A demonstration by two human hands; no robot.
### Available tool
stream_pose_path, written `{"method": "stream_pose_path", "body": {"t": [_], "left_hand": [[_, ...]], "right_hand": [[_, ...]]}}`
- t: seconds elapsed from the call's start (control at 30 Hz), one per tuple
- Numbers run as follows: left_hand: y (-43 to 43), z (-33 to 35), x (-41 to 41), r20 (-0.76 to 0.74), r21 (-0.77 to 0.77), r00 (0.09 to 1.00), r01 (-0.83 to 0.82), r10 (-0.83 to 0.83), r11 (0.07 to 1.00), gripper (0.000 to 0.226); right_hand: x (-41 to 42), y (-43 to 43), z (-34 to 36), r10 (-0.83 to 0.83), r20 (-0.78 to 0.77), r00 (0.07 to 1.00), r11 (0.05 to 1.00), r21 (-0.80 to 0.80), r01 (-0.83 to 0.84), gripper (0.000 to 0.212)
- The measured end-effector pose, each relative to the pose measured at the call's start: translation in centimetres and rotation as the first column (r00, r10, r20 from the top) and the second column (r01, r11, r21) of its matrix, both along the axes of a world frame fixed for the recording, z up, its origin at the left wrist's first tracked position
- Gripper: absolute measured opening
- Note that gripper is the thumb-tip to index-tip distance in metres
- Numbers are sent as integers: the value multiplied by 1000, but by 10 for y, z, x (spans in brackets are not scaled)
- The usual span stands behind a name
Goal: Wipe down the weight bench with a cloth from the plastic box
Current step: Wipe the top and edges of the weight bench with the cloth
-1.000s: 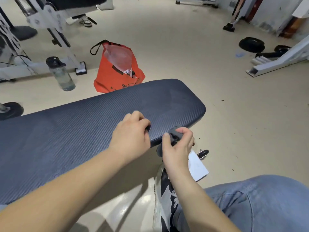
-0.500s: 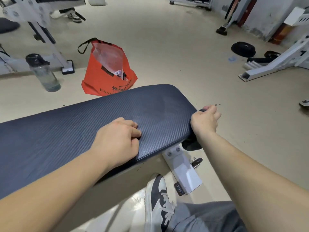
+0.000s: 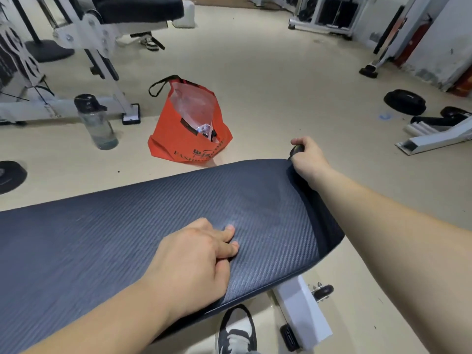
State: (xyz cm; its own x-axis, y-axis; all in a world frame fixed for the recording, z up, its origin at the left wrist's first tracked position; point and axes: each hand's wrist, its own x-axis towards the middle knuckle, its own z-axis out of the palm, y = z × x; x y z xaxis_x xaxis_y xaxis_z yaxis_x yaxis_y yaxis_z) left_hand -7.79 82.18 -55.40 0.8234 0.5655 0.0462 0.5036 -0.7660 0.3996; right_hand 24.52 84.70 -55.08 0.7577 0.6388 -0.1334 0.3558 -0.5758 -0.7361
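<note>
Left hand (image 3: 194, 261) flat, fingers loosely curled; right hand (image 3: 307, 157) outstretched (arm nearly straight), grip closed.

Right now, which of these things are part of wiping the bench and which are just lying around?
Part of the job:
- weight bench
- dark cloth bunched in the right hand
- left hand, resting on the pad

Just lying about:
- orange bag
- water bottle
- weight plate

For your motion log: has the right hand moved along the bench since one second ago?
Yes. The right hand went from the bench pad's near edge round its end to the far corner.
</note>
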Motion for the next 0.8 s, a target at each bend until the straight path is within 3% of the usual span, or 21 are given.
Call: {"method": "stream_pose_path", "body": {"t": [0.1,0.17,0.27,0.37,0.53,0.63,0.7,0.8], "left_hand": [[5,3,3,-22,-48,1000,-8,7,999,41],[8,7,5,-43,-54,999,-6,4,999,41],[11,12,7,-90,-44,996,6,-10,999,42],[17,15,7,-142,-89,990,8,-21,996,47],[36,37,-3,-165,-242,983,33,-75,970,35],[65,50,-22,-216,-79,976,-19,1,997,39],[83,56,-37,-381,45,923,-46,60,998,46],[93,50,-54,-573,93,808,-101,136,991,72]], "right_hand": [[4,19,-5,19,25,1000,999,-42,-17,59],[13,16,-13,-56,52,997,992,-109,62,45],[21,-3,-18,-192,-91,977,978,-100,183,59],[23,-27,-19,-139,-153,978,987,-106,124,42],[16,-77,-12,-110,-289,951,980,-191,56,35],[15,-100,-14,-126,-338,933,970,-241,43,31],[15,-97,-16,-142,-289,947,980,-175,94,32],[14,-67,-12,-164,-154,974,985,-82,153,37]]}}
